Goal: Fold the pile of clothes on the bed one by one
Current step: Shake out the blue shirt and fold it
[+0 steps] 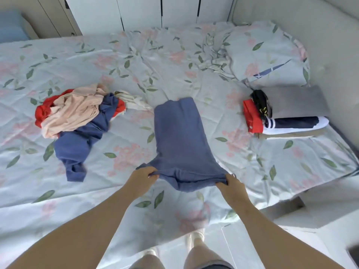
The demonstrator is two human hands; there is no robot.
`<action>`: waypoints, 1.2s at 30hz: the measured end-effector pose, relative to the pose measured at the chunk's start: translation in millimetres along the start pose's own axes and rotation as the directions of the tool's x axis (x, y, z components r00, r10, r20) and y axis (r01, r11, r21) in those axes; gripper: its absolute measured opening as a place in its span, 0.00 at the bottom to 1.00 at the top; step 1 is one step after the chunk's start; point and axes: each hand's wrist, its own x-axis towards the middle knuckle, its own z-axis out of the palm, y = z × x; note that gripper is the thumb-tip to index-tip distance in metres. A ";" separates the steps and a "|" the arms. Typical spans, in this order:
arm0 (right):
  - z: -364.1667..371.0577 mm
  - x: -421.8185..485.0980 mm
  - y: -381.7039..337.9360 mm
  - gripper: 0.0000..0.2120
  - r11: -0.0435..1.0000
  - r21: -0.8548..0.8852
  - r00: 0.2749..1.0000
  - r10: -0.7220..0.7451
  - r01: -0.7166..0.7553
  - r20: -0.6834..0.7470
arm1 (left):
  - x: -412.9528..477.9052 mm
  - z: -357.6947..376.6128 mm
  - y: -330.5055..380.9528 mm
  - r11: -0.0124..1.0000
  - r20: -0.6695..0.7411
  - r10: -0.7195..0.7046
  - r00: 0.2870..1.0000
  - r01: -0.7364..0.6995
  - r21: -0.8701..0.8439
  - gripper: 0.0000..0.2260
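A blue garment (179,136) lies lengthwise on the floral bedspread (136,61), narrow at its far end and wider near me. My left hand (144,176) pinches its near left corner. My right hand (232,184) grips its near right corner, and the near edge is lifted slightly off the bed. To the left sits a loose pile of clothes (77,113): peach, red, white and another blue piece. A stack of folded clothes (285,115) lies at the right, with grey on top, then navy and white, and red at its left side.
A crumpled floral pillow or duvet (262,55) fills the far right corner by the wall. White wardrobe doors (139,12) stand beyond the bed. The bed's right edge (345,144) drops to a pale floor. My legs show at the bottom.
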 end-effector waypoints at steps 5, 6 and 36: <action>24.8 -1.8 35.3 0.04 0.976 -0.213 0.981 0.079 -0.040 0.178 | -9.0 29.7 -12.4 0.991 0.092 -0.073 0.993 0.062 0.116 0.15; 30.1 -0.3 41.5 0.04 0.967 -0.250 0.973 0.102 -0.048 0.208 | -8.0 34.6 -16.5 0.989 0.107 -0.087 0.990 0.073 0.126 0.16; 71.2 113.8 47.0 0.07 0.926 -0.333 0.947 -0.067 0.176 0.313 | 99.0 131.6 -23.7 0.939 0.137 -0.099 0.986 0.047 0.340 0.19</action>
